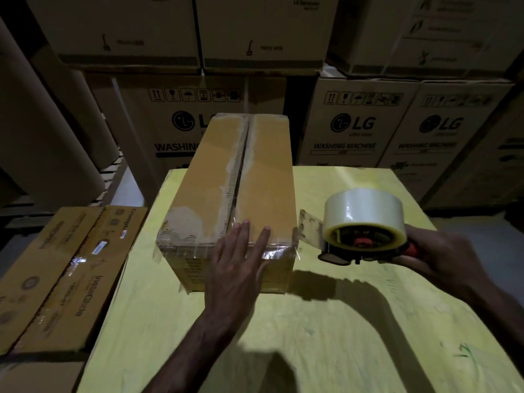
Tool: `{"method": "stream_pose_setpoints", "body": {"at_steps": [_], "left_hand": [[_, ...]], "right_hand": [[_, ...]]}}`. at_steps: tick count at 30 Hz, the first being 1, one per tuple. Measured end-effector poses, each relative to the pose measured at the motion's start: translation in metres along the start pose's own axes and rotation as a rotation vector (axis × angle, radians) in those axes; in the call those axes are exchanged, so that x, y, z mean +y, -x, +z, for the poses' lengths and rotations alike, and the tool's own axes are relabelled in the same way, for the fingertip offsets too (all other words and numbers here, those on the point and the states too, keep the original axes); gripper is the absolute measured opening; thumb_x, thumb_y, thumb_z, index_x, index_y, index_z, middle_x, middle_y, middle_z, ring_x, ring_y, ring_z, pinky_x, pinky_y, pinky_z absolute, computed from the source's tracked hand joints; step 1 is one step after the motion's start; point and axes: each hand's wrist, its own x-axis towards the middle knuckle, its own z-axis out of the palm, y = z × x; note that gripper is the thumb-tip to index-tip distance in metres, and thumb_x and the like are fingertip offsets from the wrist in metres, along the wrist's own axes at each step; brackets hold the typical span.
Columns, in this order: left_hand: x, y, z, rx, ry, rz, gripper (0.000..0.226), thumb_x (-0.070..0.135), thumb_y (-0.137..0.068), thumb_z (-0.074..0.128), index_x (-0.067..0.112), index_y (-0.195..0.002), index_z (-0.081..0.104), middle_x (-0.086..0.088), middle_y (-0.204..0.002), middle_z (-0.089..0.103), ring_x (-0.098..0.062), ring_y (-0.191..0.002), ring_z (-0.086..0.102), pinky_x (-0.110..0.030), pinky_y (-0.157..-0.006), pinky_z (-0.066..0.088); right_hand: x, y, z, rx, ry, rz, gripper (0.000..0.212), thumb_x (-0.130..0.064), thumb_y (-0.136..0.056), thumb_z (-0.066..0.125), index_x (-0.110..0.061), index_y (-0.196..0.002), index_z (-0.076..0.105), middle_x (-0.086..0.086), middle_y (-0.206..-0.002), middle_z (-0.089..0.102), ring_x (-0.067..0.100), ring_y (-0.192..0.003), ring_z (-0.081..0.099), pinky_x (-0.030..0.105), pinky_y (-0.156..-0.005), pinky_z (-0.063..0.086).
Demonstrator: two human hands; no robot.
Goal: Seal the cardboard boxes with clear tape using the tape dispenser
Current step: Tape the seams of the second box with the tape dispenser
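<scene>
A long brown cardboard box [215,177] lies lengthwise on the yellow table [326,321], its top flaps meeting in a dark centre seam. Clear tape glints across the near top edge. My left hand [241,262] lies flat with straight fingers on the box's near end, over that tape. To the right of the box my right hand [442,259] grips the red handle of the tape dispenser [365,231], which carries a big roll of clear tape. A short tab of tape sticks out from the dispenser toward the box's near right corner.
Another printed cardboard box [65,276] with a taped seam lies to the left, lower than the table. Large washing-machine cartons [354,123] are stacked behind the table. Brown paper rolls [42,143] lean at the far left.
</scene>
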Motion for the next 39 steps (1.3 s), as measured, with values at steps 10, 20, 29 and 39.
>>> {"method": "stream_pose_setpoints", "body": {"at_steps": [10, 20, 29, 39], "left_hand": [[0.056, -0.022, 0.018, -0.083, -0.132, -0.037, 0.088, 0.069, -0.088, 0.063, 0.028, -0.16, 0.033, -0.008, -0.171, 0.021, -0.036, -0.158, 0.017, -0.081, -0.113, 0.003], [0.044, -0.022, 0.018, -0.057, -0.12, -0.029, 0.07, 0.059, -0.094, 0.054, 0.025, -0.154, 0.045, -0.003, -0.162, 0.043, -0.031, -0.15, 0.038, -0.08, -0.114, 0.004], [0.015, -0.03, 0.011, -0.118, -0.093, 0.0, 0.074, 0.064, -0.092, 0.062, 0.029, -0.155, 0.045, 0.002, -0.164, 0.04, -0.029, -0.151, 0.037, -0.082, -0.112, 0.01], [-0.01, -0.035, 0.014, -0.1, -0.099, 0.069, 0.076, 0.064, -0.088, 0.064, 0.03, -0.155, 0.046, 0.002, -0.162, 0.042, -0.028, -0.148, 0.042, -0.083, -0.109, 0.018]], "right_hand": [[0.018, 0.014, 0.024, -0.014, -0.02, 0.07, 0.065, -0.086, -0.085, 0.042, -0.03, -0.097, 0.07, -0.01, -0.073, 0.069, 0.018, -0.061, 0.066, 0.037, -0.046, 0.043], [0.013, 0.027, 0.077, 0.017, -0.161, 0.107, 0.068, -0.086, -0.088, 0.039, -0.023, -0.09, 0.065, -0.001, -0.065, 0.067, 0.02, -0.054, 0.061, 0.029, -0.045, 0.038], [0.012, 0.034, 0.092, 0.143, -0.167, 0.093, 0.071, -0.072, -0.099, 0.036, -0.011, -0.075, 0.064, 0.003, -0.054, 0.056, 0.027, -0.041, 0.052, 0.009, -0.054, 0.018], [-0.048, 0.05, 0.129, 0.206, -0.154, 0.137, 0.021, -0.044, -0.086, 0.054, -0.027, -0.088, 0.042, 0.002, -0.053, 0.055, 0.021, -0.042, 0.055, 0.021, -0.05, 0.025]]}}
